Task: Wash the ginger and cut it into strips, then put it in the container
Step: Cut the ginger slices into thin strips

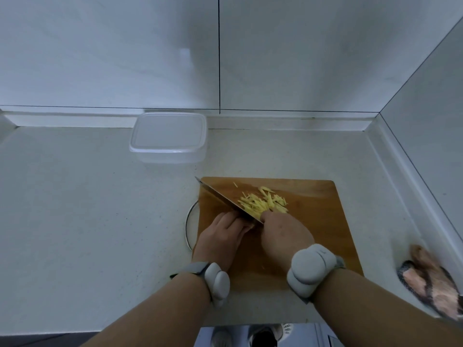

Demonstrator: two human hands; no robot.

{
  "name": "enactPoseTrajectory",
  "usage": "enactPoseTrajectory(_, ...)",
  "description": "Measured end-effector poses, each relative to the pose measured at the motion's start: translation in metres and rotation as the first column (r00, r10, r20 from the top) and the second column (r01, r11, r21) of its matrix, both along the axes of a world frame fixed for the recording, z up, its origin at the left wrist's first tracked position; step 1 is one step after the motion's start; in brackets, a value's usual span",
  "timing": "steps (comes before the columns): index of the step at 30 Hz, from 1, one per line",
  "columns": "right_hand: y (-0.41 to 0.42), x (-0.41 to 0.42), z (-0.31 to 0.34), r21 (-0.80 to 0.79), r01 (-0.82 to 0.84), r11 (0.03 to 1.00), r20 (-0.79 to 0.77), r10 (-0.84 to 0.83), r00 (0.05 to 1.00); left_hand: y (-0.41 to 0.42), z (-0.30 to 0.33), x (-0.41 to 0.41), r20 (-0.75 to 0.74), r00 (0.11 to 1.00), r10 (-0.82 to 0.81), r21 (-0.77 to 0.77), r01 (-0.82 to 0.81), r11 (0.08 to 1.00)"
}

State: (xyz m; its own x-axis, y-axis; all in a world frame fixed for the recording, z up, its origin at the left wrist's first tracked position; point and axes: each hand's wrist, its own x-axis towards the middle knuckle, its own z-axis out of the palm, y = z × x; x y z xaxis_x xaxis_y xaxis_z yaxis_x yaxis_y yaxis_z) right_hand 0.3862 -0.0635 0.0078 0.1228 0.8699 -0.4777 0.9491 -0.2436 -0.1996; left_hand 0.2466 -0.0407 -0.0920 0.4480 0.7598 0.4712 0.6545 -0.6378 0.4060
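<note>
Pale table [87, 209] carries a wooden cutting board [313, 209] with yellow ginger strips [263, 201] heaped at its middle, lying mostly toward the wall. Left hand [223, 236] grips the cleaver [220, 199], blade running diagonally far-left to near-right. Right hand [283, 234] curls against the ginger. Clear plastic container [169, 137] sits lidded behind

Pale countertop [75, 209], glossy white walls [112, 51]
</note>
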Motion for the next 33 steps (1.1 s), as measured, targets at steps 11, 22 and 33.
enactPoseTrajectory(11,0.001,-0.001,0.002,-0.03,-0.004,1.0,0.011,0.004,1.0,0.0,-0.001,0.0,-0.01,1.0,0.003,-0.006,-0.004,1.0)
enactPoseTrajectory(22,0.003,0.0,0.004,-0.041,-0.007,0.999,0.007,0.007,1.0,0.0,0.0,0.0,-0.003,1.0,0.005,-0.004,-0.005,1.0)
enactPoseTrajectory(33,0.006,0.002,0.004,-0.074,0.005,0.997,0.007,-0.005,1.0,0.001,-0.002,0.0,0.018,1.0,0.009,-0.012,-0.009,1.0)
